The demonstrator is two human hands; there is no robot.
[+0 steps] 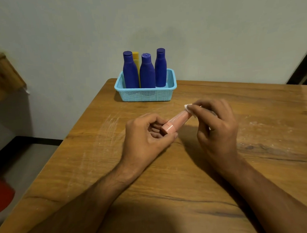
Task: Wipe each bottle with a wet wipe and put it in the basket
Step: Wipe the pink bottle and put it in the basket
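A pink bottle (176, 121) lies tilted above the table, cap end toward me. My left hand (146, 134) pinches its cap end. My right hand (215, 123) grips a white wet wipe (188, 108) wrapped over the bottle's far end; most of the wipe is hidden under my fingers. At the table's back edge stands a light blue basket (146, 95). In it stand three dark blue bottles (147, 72) upright, with a yellow bottle (136, 59) behind them.
The wooden table (170, 177) has pale scuffs and white specks around my hands. Its left edge runs diagonally, with floor and a red object (2, 193) beyond it. A wooden piece of furniture (1, 74) stands at far left by the wall.
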